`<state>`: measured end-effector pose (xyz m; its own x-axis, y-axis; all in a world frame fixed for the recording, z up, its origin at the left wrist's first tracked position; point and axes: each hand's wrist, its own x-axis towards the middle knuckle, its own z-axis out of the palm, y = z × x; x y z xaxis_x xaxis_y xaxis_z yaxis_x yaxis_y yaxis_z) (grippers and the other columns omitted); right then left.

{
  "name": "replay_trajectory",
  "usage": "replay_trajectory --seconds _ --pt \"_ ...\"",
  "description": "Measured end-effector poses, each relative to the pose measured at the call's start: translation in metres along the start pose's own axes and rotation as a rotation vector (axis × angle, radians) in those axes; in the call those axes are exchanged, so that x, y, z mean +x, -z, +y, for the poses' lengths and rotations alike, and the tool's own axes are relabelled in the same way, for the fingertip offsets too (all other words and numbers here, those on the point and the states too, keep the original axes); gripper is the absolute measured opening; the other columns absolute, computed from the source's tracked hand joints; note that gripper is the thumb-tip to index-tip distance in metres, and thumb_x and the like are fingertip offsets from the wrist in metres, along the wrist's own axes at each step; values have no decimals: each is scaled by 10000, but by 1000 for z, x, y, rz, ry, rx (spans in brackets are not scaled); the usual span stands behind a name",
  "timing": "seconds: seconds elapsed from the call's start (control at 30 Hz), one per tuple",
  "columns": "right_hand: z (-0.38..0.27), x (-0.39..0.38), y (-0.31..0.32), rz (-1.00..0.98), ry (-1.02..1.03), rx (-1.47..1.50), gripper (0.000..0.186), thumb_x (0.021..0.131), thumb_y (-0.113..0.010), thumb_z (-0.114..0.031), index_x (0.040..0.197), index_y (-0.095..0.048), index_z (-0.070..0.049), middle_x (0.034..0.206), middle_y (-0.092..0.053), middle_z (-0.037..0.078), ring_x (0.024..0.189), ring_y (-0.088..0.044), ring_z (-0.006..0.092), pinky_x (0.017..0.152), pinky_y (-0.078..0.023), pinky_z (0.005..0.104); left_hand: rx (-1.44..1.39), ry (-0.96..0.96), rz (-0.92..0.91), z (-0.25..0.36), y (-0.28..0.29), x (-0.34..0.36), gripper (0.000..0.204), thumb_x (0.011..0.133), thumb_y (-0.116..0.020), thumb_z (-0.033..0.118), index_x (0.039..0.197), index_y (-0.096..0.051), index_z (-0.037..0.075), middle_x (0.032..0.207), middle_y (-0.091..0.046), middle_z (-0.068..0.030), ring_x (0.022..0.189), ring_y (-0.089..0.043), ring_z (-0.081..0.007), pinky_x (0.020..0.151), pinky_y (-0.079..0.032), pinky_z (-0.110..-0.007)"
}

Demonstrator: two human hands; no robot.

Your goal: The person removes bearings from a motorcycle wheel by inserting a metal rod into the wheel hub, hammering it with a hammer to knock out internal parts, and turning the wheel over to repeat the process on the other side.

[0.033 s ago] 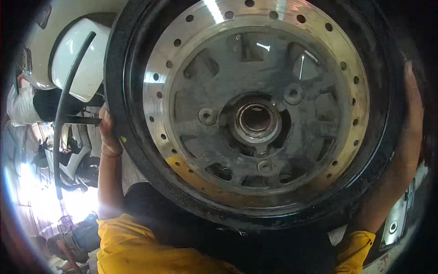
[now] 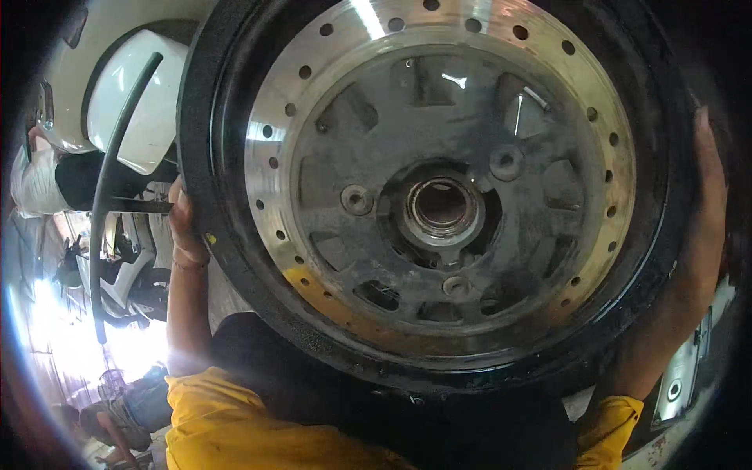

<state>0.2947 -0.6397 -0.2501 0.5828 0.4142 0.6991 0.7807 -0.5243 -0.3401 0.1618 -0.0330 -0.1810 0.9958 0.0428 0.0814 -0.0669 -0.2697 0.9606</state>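
A motorcycle wheel (image 2: 439,110) fills most of the view close up, its side turned toward me. Black tyre (image 2: 196,117) runs round it, and a shiny brake disc (image 2: 270,180) with small round holes rings the dusty grey centre. In the middle is an open round hub (image 2: 441,205), with bolts spaced about it. My left hand (image 2: 182,223) grips the tyre's left edge; most of its fingers are hidden behind the rubber. At the right edge, my right hand (image 2: 709,164) clasps the tyre, one digit pointing up along it and the others out of sight.
A curved black bar (image 2: 110,172) stands just left of the wheel, near a white rounded panel (image 2: 129,102). Farther left are a person in dark clothing (image 2: 86,180) and a white motorcycle (image 2: 129,278). Another person (image 2: 117,423) is low at the left. A metal part (image 2: 677,384) lies at right.
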Motion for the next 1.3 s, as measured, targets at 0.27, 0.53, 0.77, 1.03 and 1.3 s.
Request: replay_trajectory --seconds 0.27,0.53,0.77,1.03,1.3 --pt "-26 -7 -21 108 -507 -97 540 990 -452 -319 1414 -400 12 1449 -411 205 1357 -380 322 1146 -270 409 102 125 67 -3 6 -4 739 931 -413 620 1305 -494 -12 1285 -540 -114 1157 -532 -205 1014 -406 -351" --pt "-51 7 -45 150 -858 38 604 976 -452 -448 1408 -433 -27 1460 -424 147 1379 -365 248 1148 -265 366 114 157 -23 10 -2 0 616 931 -457 536 1298 -507 44 1142 -624 -114 1009 -626 -220 905 -509 -373" --pt "-37 7 -64 131 -904 323 483 1004 -452 -331 1357 -491 -3 1422 -472 153 1348 -412 226 1144 -266 324 -1 33 -74 17 -14 -1 556 977 -398 455 1296 -512 13 1159 -629 -131 1018 -636 -241 907 -520 -392" --pt "-53 17 -73 142 -1057 462 546 986 -480 -402 1350 -499 4 1385 -510 157 1315 -451 223 1121 -297 315 -181 189 104 23 -13 -6 529 987 -407 422 1238 -526 -28 1108 -638 -161 959 -652 -243 857 -548 -378" --pt "-36 -16 -62 94 -1018 288 608 975 -451 -453 1398 -442 -17 1442 -439 156 1360 -389 250 1138 -277 352 62 60 -71 13 -13 -9 500 1004 -419 405 1300 -461 4 1129 -586 -103 1075 -565 -202 936 -466 -332"
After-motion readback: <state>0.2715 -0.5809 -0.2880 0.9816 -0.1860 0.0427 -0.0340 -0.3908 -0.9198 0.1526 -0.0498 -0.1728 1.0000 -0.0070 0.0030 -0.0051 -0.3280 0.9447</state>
